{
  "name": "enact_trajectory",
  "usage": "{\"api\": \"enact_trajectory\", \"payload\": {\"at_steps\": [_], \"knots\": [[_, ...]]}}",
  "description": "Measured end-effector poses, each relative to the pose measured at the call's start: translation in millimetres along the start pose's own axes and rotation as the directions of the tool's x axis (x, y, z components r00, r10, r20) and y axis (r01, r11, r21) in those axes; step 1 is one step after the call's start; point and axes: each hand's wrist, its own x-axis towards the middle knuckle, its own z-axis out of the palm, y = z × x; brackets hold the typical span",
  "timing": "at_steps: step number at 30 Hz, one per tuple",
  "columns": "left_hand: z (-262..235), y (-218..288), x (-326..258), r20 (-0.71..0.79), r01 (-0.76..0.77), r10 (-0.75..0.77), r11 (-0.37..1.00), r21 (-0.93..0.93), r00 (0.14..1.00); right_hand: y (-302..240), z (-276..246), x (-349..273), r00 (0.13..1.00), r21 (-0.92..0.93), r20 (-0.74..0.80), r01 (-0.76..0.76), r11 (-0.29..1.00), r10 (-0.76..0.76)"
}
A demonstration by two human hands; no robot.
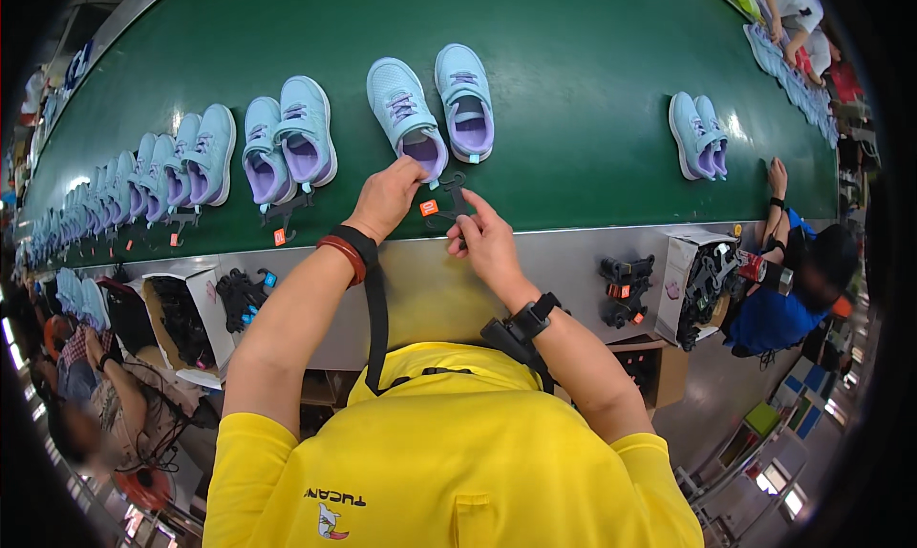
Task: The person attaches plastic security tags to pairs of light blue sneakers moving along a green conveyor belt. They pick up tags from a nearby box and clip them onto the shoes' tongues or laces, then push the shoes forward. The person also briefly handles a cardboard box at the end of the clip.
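A light blue sneaker (403, 104) with a lilac lining lies on the green belt, its heel toward me. My left hand (387, 202) is closed at its heel, fingers pinching the collar edge. My right hand (485, 242) holds a black plastic shoe hanger (458, 200) between thumb and fingers, just beside that heel. An orange tag (429, 208) shows on the hanger's left side. The matching sneaker (464, 99) lies to the right, a little farther off, touched by neither hand. My fingers hide part of the hanger and of the first sneaker's heel.
More sneaker pairs (304, 133) line the belt (573, 99) on the left, several with hangers; another pair (697, 136) lies right. Hanger boxes (676, 285) (205, 305) and loose hangers (626, 290) flank me on the metal ledge (554, 262). Co-workers sit at both sides.
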Motion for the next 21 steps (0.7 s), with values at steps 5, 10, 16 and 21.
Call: {"api": "enact_trajectory", "payload": {"at_steps": [5,10,16,21], "knots": [[-1,-1,2,0.007,0.000,0.000,1.000,-0.005,1.000,5,3,-1,0.998,0.008,-0.023,0.067,0.998,-0.066],[0,-1,3,-0.002,-0.005,0.005,1.000,-0.004,1.000,1,4,1,0.998,0.020,-0.043,0.041,0.999,-0.041],[1,-1,4,0.010,-0.014,0.014,1.000,0.022,1.000,5,4,2,0.999,0.014,0.050,0.017,1.000,-0.017],[-4,-13,-2,0.063,-0.074,0.066,0.987,0.144,0.996,-21,-11,23,0.957,-0.336,0.282,0.037,0.941,0.063]]}}
